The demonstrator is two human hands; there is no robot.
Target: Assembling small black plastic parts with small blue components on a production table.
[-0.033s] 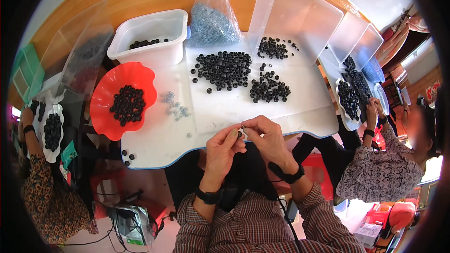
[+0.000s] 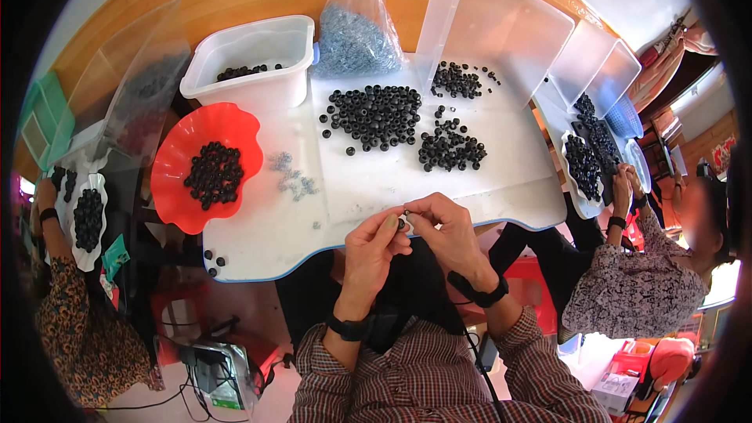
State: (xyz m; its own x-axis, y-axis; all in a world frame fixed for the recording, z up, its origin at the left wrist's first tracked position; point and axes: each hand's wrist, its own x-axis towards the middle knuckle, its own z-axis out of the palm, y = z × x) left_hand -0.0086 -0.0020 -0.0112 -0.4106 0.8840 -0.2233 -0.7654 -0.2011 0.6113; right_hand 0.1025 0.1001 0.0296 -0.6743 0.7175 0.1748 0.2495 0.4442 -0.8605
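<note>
My left hand point(image 2: 371, 254) is closed in a pinch on a small round black part point(image 2: 403, 225), just off the table's near edge. Thumb and forefinger of my right hand point(image 2: 448, 236) pinch a smaller dark piece point(image 2: 406, 213) right above it; the fingers partly hide both. Beyond my hands lies a large pile of round black parts point(image 2: 376, 113) with holes in them. To its right are a pile of smaller black pieces point(image 2: 450, 147) and, farther back, another pile of small black pieces point(image 2: 456, 80). Several tiny clear bits point(image 2: 294, 176) lie scattered toward the left.
A red scalloped bowl point(image 2: 174, 153) of black parts overhangs the table's left side. Behind stand a white tub point(image 2: 249, 96), a bag of bluish bits point(image 2: 356, 39) and a clear plastic bin point(image 2: 501, 19). Co-workers sit at left point(image 2: 86, 329) and right point(image 2: 634, 290).
</note>
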